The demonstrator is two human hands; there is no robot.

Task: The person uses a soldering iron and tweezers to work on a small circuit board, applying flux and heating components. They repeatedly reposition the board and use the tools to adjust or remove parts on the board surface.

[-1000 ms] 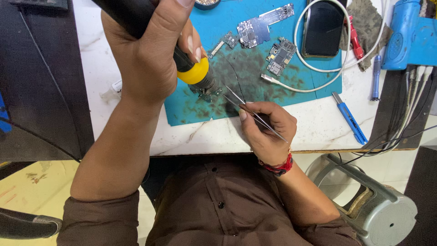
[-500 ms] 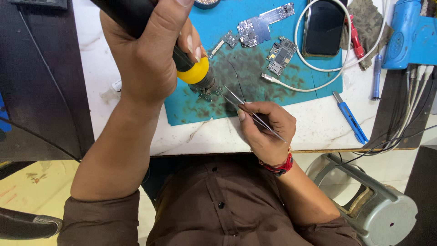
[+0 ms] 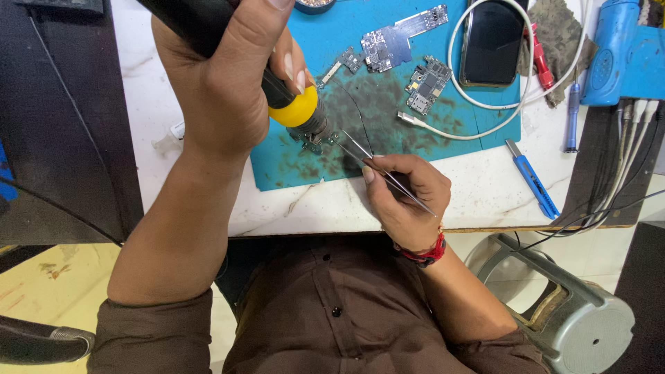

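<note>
A: Any containers?

B: One round dish (image 3: pixel 315 4) at the top edge, cut off; its contents are hard to make out.

A: What else is unclear?

B: The small circuit board (image 3: pixel 313 142) on the blue mat (image 3: pixel 478 114) is mostly hidden by the tool's nozzle.

A: And the hands?

B: The left hand (image 3: pixel 222 83) is wrapped fully around a black hot-air tool (image 3: pixel 277 93) with a yellow collar, its tip down at the board. The right hand (image 3: pixel 405 197) pinches metal tweezers (image 3: pixel 377 166), whose tips reach the board, resting on the white surface (image 3: pixel 471 187).
</note>
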